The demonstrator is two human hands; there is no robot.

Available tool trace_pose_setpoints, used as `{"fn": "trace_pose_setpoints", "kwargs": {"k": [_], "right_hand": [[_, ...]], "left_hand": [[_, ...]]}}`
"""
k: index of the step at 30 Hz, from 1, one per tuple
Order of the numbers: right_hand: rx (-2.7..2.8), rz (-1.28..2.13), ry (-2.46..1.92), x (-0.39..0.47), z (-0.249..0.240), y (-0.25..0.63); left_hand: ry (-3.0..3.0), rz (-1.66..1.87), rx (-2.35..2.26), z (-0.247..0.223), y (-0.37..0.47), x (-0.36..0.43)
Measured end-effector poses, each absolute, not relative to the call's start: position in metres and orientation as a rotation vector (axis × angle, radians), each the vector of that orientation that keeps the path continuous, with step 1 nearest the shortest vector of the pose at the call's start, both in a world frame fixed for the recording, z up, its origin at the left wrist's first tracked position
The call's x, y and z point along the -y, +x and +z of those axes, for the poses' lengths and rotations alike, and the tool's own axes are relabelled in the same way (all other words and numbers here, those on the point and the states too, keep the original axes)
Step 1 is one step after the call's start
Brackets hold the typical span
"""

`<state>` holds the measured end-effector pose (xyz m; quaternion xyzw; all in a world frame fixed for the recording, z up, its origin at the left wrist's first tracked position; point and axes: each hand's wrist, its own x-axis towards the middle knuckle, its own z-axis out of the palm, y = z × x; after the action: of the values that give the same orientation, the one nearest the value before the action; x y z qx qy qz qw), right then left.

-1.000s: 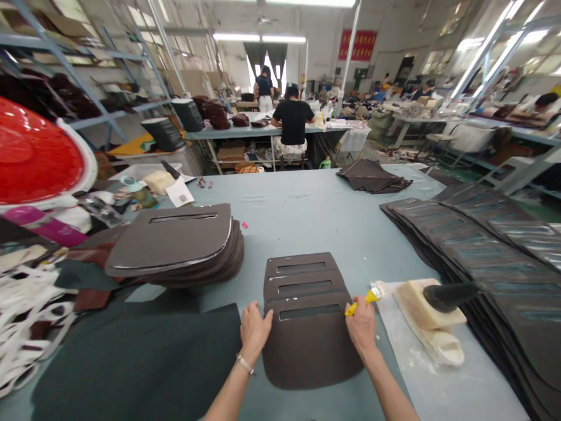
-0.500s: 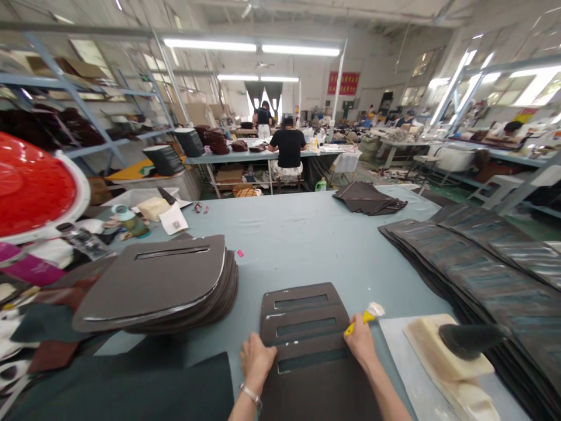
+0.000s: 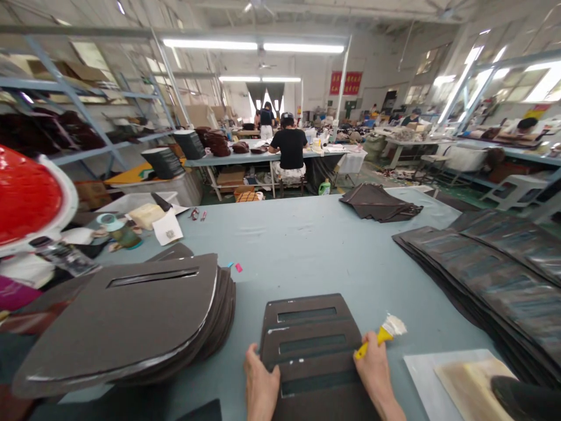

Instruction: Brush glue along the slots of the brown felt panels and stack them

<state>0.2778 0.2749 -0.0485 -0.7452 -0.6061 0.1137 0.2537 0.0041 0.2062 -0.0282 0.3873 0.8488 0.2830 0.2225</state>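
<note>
A dark brown panel [image 3: 313,366] with three long slots lies in front of me on the blue-grey table, with small white smears on it. My left hand [image 3: 261,380] is at its left edge, thumb on top and fingers apart from the thumb, and whether it pinches the edge is not clear. At the right edge, my right hand [image 3: 372,362] is closed around the yellow handle of a brush [image 3: 385,335] and touches the panel. The brush's whitish bristles point up and right, away from the panel.
To the left lies a stack of dark panels [image 3: 131,316]. Slotted dark pieces [image 3: 473,275] lie in piles on the right, near a cream block [image 3: 473,374] on a white sheet. A folded dark pile [image 3: 380,202] sits at the far edge. A person [image 3: 288,146] sits beyond.
The panel and both hands appear slightly lower and farther right. The left stack looks larger and nearer, and the cream block has shifted toward the lower right. The brush stays in my right hand.
</note>
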Motion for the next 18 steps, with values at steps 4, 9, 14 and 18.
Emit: {"fn": "trace_pose_setpoints", "kwargs": {"k": [4,9,14,18], "right_hand": [[1.682,0.258,-1.873,-0.337,-0.046,0.258],[1.729,0.191,-1.734,-0.417,-0.044,0.237],[1.763,0.183,-1.776,-0.448,-0.041,0.232],[1.754,0.088,-1.808,-0.431,-0.035,0.245]], "left_hand": [[1.125,0.894,-2.379,-0.028,-0.006,-0.264],[1.157,1.025,-2.389,-0.019,-0.020,-0.337],[1.175,0.992,-2.402,-0.014,-0.025,-0.366],[1.189,0.921,-2.450,-0.006,-0.025,-0.340]]}}
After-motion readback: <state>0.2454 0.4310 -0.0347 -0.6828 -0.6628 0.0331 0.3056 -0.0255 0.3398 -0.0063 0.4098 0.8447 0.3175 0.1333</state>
